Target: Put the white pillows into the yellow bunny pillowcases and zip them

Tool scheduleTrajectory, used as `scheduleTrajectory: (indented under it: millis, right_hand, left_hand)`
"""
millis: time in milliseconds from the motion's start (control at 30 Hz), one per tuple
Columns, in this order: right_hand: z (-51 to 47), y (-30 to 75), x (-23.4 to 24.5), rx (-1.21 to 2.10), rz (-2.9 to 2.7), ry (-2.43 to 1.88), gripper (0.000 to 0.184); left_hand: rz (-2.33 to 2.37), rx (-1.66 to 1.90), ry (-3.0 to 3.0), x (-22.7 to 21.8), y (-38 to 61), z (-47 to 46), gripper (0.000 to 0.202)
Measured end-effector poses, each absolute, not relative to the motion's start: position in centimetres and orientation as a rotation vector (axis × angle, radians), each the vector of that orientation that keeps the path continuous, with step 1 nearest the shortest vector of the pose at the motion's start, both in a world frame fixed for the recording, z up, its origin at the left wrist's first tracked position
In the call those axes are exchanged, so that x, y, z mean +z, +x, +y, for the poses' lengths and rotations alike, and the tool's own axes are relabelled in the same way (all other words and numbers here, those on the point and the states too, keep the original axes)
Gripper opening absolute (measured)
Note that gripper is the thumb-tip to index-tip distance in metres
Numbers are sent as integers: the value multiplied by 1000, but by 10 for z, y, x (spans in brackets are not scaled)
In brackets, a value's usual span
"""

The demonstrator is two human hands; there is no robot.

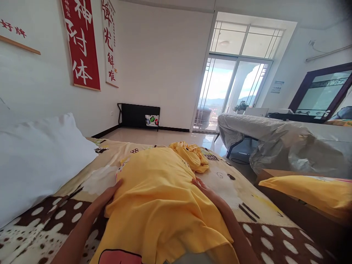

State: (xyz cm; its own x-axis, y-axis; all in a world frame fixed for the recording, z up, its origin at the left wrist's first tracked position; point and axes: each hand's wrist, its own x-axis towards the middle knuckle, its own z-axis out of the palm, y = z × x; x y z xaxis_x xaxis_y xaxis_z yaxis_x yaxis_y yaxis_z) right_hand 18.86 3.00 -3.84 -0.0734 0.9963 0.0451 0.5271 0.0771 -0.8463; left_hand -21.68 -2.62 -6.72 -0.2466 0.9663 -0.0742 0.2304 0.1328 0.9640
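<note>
A yellow pillowcase with a pillow inside (159,205) lies on the patterned bed sheet (264,223) in front of me. My left hand (106,198) rests flat against the pillow's left side, fingers stretched out. My right hand (205,190) presses on its right edge, fingers partly tucked against the yellow cloth. A crumpled yellow cloth (191,156) lies just beyond the pillow.
A white pillow (35,157) sits on the bed at left. Another yellow pillow (310,192) lies on a wooden stand at right. A covered table (280,141) stands beyond, with a glass balcony door (228,95) behind. Red banners (81,44) hang on the wall.
</note>
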Motion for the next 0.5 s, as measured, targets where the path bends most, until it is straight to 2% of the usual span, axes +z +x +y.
scheduleTrajectory:
  millis: [100,200,500]
  right_hand:
    - [18,172,-41,1132,-1746,-1274,56]
    - [10,165,-38,1325,-1696,-1023,54]
    - [29,166,-30,846,-1755,-1050,75]
  left_hand:
    - [1387,1072,1148,-63,-192,-34,45]
    - [1263,1198,1061,-55,-174,-39,46]
    - [1276,1525,973,-23,-182,-45,73]
